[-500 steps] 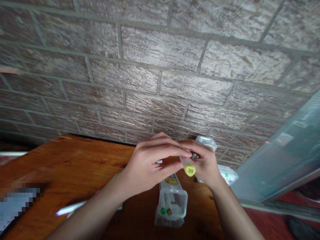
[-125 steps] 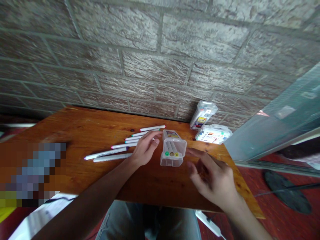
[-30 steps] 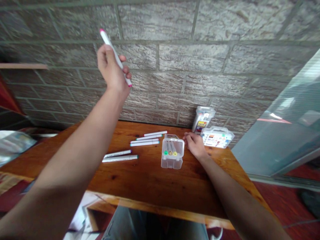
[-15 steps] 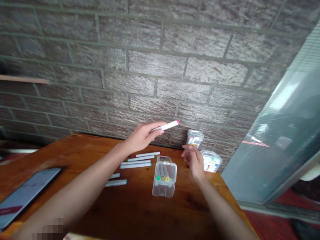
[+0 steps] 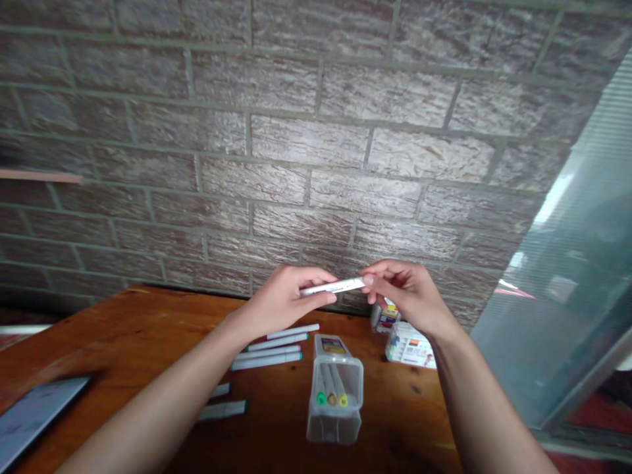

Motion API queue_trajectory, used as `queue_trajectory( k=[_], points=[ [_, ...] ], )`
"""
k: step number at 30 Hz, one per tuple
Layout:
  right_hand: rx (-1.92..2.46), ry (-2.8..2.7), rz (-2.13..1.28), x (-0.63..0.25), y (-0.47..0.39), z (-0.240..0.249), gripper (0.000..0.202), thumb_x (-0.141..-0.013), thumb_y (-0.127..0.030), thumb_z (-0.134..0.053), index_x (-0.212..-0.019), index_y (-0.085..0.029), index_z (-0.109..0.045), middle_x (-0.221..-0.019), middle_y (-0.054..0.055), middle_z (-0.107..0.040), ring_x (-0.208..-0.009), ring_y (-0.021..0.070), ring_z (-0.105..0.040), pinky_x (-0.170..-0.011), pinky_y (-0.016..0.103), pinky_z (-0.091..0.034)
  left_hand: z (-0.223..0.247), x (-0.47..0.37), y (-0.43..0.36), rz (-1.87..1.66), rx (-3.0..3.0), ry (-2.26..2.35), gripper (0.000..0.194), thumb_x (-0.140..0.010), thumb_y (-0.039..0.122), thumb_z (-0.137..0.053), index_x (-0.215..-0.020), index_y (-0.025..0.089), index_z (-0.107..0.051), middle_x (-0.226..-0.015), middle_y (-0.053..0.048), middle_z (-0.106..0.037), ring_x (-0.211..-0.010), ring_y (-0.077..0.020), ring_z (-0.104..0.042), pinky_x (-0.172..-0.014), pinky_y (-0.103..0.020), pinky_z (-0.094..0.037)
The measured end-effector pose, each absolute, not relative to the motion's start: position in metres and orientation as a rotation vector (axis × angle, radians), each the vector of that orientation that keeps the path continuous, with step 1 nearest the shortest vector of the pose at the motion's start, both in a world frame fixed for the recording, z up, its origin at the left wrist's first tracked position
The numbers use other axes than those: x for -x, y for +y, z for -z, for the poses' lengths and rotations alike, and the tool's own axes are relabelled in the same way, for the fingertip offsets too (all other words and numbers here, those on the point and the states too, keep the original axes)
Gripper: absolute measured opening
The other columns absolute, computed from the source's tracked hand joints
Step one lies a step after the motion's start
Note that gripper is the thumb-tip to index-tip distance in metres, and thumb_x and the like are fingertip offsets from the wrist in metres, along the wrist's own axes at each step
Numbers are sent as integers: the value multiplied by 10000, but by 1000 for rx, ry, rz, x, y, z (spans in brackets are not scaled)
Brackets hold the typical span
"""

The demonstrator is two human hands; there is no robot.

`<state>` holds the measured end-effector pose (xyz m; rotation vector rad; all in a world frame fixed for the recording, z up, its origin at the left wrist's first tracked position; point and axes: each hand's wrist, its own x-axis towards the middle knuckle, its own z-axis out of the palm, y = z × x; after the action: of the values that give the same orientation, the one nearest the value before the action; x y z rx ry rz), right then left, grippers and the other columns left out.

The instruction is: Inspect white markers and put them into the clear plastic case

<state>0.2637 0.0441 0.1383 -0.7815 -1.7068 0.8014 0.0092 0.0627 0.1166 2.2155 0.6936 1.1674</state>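
A white marker (image 5: 343,286) is held level above the table, close to the wall. My left hand (image 5: 291,293) is closed on its left part, thumb below and fingers above. Its right end is pinched by my right hand (image 5: 402,289), whose fingers hide the pink cap. Below them stands a clear plastic case (image 5: 338,421) with its lid open; green, brown and yellow marker ends (image 5: 332,399) show inside. Several white markers (image 5: 274,350) with coloured ends lie on the table to the left of the case, partly behind my left forearm.
Two more clear cases (image 5: 412,345) stand by the wall, partly behind my right hand. A phone or tablet (image 5: 42,418) lies at the left of the wooden table (image 5: 143,329). The brick wall (image 5: 316,131) rises behind, with a glass panel (image 5: 553,296) at right.
My right hand has come up from near the cases and taken hold of the marker's pink-capped end. My left hand has lowered slightly with the marker. The view has tilted up a little.
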Motion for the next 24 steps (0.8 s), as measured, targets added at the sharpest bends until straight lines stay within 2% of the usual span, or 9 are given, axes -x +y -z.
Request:
queue_trajectory(
  k=[3,5,8,10,14,20,24],
  points=[
    [735,-1654,-832,-270,46,-138,276,-806,-470,-914,-828,-204,-843,-666,44,-755,-489,136,-610,-411,236,-471,-122,-1,61,-1207,-2154,692,189,-934,343,-773,-1073,250,-861,-1038,-64,-848,-953,-272,-778,-825,-341,-583],
    [731,-1630,-855,-272,45,-139,285,-795,-458,-931,-787,-191,-834,-632,44,-744,-466,128,-599,-405,227,-485,-125,4,62,-1237,-2155,708,184,-929,346,-779,-1037,223,-864,-961,-66,-836,-849,-230,-752,-739,-302,-560],
    [752,-1591,-882,-271,42,-141,288,-795,-429,-946,-774,-166,-831,-645,59,-768,-467,117,-625,-430,209,-529,-126,9,65,-1222,-2033,718,271,-948,395,-768,-1069,165,-847,-812,-54,-775,-596,-123,-594,-535,-232,-431],
    [738,-1564,-885,-269,41,-141,277,-817,-420,-936,-788,-164,-834,-686,74,-797,-497,122,-670,-451,197,-554,-124,10,68,-1232,-1899,680,333,-955,428,-766,-1107,139,-831,-775,-43,-737,-528,-84,-511,-483,-211,-372],
    [696,-1530,-919,-268,39,-140,230,-839,-395,-929,-841,-182,-843,-780,85,-839,-584,147,-754,-486,184,-588,-122,6,68,-1311,-1709,552,304,-972,387,-770,-1155,149,-816,-819,-44,-732,-574,-78,-554,-534,-206,-440],
    [662,-1497,-956,-275,36,-141,206,-836,-359,-938,-942,-193,-879,-763,69,-834,-564,139,-745,-465,175,-583,-124,-1,55,-1405,-1617,419,245,-971,350,-777,-1116,159,-829,-876,-72,-773,-599,-88,-585,-559,-219,-488],
    [652,-1527,-971,-274,32,-142,190,-803,-309,-964,-938,-198,-888,-713,53,-814,-517,122,-715,-443,164,-574,-129,-2,44,-1413,-1683,482,220,-974,315,-780,-1103,143,-828,-744,-26,-721,-551,-67,-570,-541,-194,-448]
  ],
)
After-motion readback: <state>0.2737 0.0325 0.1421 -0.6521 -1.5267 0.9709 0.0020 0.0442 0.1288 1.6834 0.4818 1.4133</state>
